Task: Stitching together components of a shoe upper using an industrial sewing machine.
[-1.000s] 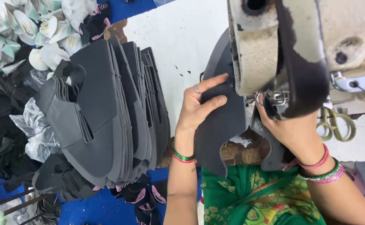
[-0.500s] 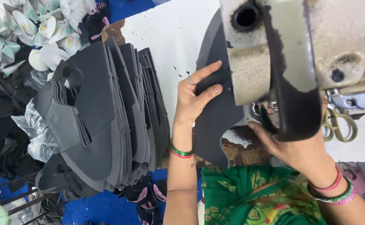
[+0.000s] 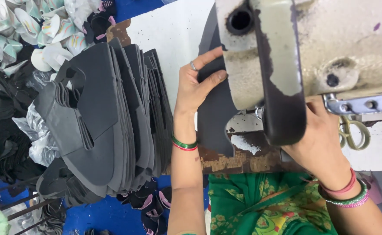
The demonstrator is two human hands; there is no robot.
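The left hand (image 3: 195, 85) lies flat, fingers (image 3: 210, 54) spread and pressing on the dark grey cut fabric shoe panel (image 3: 215, 113), which rests on the white surface (image 3: 173, 39) under the worn cream sewing machine head (image 3: 313, 52). The right hand (image 3: 319, 135) sits behind the machine; I cannot tell its grip. The panel looks light, soft and floppy, best held flat near its edges. A stack of similar grey panels (image 3: 108, 117) lies left.

No packages, labels, signs, screens.
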